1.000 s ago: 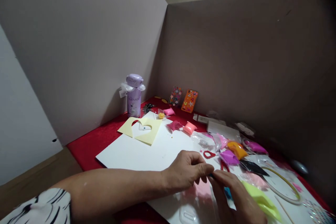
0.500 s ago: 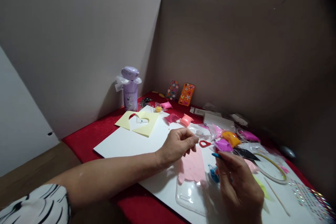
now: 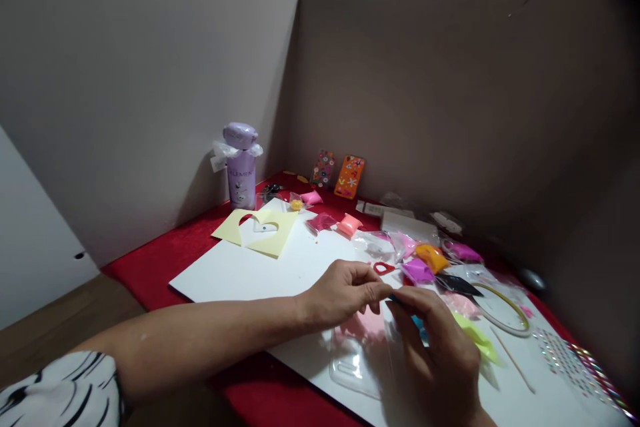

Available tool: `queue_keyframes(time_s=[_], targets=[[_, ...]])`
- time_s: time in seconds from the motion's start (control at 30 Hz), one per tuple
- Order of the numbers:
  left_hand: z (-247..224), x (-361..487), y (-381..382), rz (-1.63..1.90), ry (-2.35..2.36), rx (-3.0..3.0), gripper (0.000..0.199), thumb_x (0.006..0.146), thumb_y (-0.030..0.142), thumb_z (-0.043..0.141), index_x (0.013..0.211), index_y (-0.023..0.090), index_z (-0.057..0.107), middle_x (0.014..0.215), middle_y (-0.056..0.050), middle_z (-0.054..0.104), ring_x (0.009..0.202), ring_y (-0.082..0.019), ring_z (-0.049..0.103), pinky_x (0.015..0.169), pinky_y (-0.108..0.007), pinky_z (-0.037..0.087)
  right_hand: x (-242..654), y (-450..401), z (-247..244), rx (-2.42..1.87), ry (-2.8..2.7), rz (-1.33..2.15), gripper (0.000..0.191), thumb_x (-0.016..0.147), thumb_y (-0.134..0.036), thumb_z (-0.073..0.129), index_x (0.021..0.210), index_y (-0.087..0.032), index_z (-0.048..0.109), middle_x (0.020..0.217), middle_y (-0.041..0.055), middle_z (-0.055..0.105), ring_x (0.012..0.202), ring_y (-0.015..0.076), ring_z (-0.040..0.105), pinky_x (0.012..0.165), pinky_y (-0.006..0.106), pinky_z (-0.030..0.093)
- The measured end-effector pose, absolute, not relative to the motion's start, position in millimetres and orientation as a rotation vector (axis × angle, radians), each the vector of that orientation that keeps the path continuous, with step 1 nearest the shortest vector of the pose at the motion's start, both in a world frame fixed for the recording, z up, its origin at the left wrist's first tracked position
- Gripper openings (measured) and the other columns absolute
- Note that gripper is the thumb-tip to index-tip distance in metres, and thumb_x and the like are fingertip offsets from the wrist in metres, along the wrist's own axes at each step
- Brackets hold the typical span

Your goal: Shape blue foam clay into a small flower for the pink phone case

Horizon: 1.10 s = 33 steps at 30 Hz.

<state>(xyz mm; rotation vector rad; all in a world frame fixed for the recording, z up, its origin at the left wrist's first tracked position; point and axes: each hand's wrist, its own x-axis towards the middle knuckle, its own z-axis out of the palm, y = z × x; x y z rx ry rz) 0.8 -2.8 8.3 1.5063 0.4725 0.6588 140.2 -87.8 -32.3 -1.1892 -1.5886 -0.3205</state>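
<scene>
Left hand (image 3: pixel 343 295) and right hand (image 3: pixel 440 347), apart in previous frame, now meet, fingertips pinched on blue piece (image 3: pixel 394 297) above clear case (image 3: pixel 354 372). Piece mostly hidden; can't tell pointing or long axis. Case runs near to far, slotted end near.
</scene>
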Motion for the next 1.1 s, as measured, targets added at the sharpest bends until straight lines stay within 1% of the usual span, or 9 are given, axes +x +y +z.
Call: queue_keyframes(time_s=[0.1, 0.17, 0.23, 0.4, 0.6, 0.7, 0.87, 1.0, 1.1], targets=[[6.6, 1.9, -4.4, 0.684, 0.458, 1.466, 0.017, 0.068, 0.027, 0.066, 0.07, 0.011, 0.059, 0.057, 0.001, 0.054, 0.054, -0.008, 0.05, 0.051, -0.02, 0.038, 139.6, -89.1, -32.3, -1.221, -1.57, -0.315, 0.017, 0.081, -0.012, 0.059, 0.097, -0.016, 0.058, 0.087, 0.0051, 0.061, 0.077, 0.0147, 0.06, 0.066, 0.027, 0.049], [5.8, 2.3, -4.8, 0.696, 0.467, 1.451, 0.014, 0.068, 0.024, 0.065, 0.071, 0.011, 0.059, 0.057, 0.001, 0.054, 0.054, -0.009, 0.05, 0.051, -0.02, 0.038, 139.0, -89.8, -31.8, -1.265, -1.546, -0.308, 0.02, 0.081, -0.014, 0.06, 0.1, -0.016, 0.057, 0.086, 0.0045, 0.061, 0.073, 0.0137, 0.059, 0.063, 0.026, 0.049], [5.5, 2.4, -4.5, 0.689, 0.485, 1.445, 0.015, 0.069, 0.026, 0.065, 0.07, 0.012, 0.059, 0.055, 0.002, 0.054, 0.052, -0.008, 0.049, 0.049, -0.019, 0.037, 138.5, -89.7, -30.8, -1.261, -1.562, -0.276, 0.018, 0.081, -0.014, 0.06, 0.099, -0.016, 0.058, 0.085, 0.0044, 0.061, 0.073, 0.0137, 0.059, 0.062, 0.026, 0.049], [5.4, 2.1, -3.5, 0.683, 0.47, 1.445, 0.026, 0.071, 0.038, 0.065, 0.069, 0.012, 0.058, 0.054, 0.002, 0.055, 0.049, -0.007, 0.048, 0.048, -0.019, 0.037, 138.2, -88.0, -28.3, -1.187, -1.601, -0.29, 0.016, 0.082, -0.012, 0.058, 0.097, -0.018, 0.06, 0.087, 0.0049, 0.063, 0.079, 0.016, 0.061, 0.068, 0.029, 0.049], [5.1, 2.3, -3.8, 0.657, 0.454, 1.437, 0.021, 0.069, 0.031, 0.067, 0.07, 0.012, 0.06, 0.054, 0.002, 0.055, 0.05, -0.007, 0.049, 0.048, -0.019, 0.036, 139.7, -89.5, -31.5, -1.203, -1.587, -0.247, 0.019, 0.08, -0.012, 0.06, 0.099, -0.018, 0.059, 0.086, 0.0051, 0.063, 0.076, 0.0161, 0.06, 0.066, 0.029, 0.05], [5.6, 2.0, -3.6, 0.656, 0.476, 1.441, 0.023, 0.07, 0.034, 0.066, 0.068, 0.012, 0.059, 0.052, 0.003, 0.054, 0.047, -0.006, 0.047, 0.047, -0.019, 0.035, 139.8, -89.6, -31.5, -1.223, -1.571, -0.219, 0.02, 0.08, -0.014, 0.061, 0.099, -0.018, 0.059, 0.085, 0.0045, 0.062, 0.073, 0.0154, 0.06, 0.062, 0.028, 0.05], [6.0, 1.4, -4.3, 0.674, 0.469, 1.463, 0.032, 0.07, 0.043, 0.066, 0.068, 0.012, 0.058, 0.053, 0.002, 0.054, 0.048, -0.007, 0.046, 0.049, -0.02, 0.036, 139.5, -88.5, -28.5, -1.192, -1.61, -0.253, 0.017, 0.081, -0.011, 0.058, 0.096, -0.018, 0.06, 0.084, 0.0046, 0.062, 0.074, 0.0156, 0.06, 0.064, 0.028, 0.049], [6.4, 1.1, -4.9, 0.671, 0.463, 1.452, 0.03, 0.069, 0.041, 0.068, 0.072, 0.012, 0.06, 0.055, 0.002, 0.055, 0.052, -0.008, 0.05, 0.049, -0.02, 0.037, 139.3, -88.7, -27.6, -1.202, -1.615, -0.325, 0.016, 0.081, -0.012, 0.059, 0.095, -0.019, 0.06, 0.084, 0.0042, 0.062, 0.075, 0.0152, 0.06, 0.064, 0.027, 0.049], [7.1, 0.9, -5.1, 0.669, 0.476, 1.472, 0.027, 0.072, 0.039, 0.064, 0.071, 0.012, 0.058, 0.054, 0.002, 0.054, 0.051, -0.008, 0.049, 0.049, -0.019, 0.037, 138.7, -89.2, -27.4, -1.218, -1.611, -0.367, 0.017, 0.082, -0.013, 0.059, 0.098, -0.019, 0.06, 0.087, 0.0052, 0.063, 0.077, 0.016, 0.061, 0.066, 0.028, 0.05]])
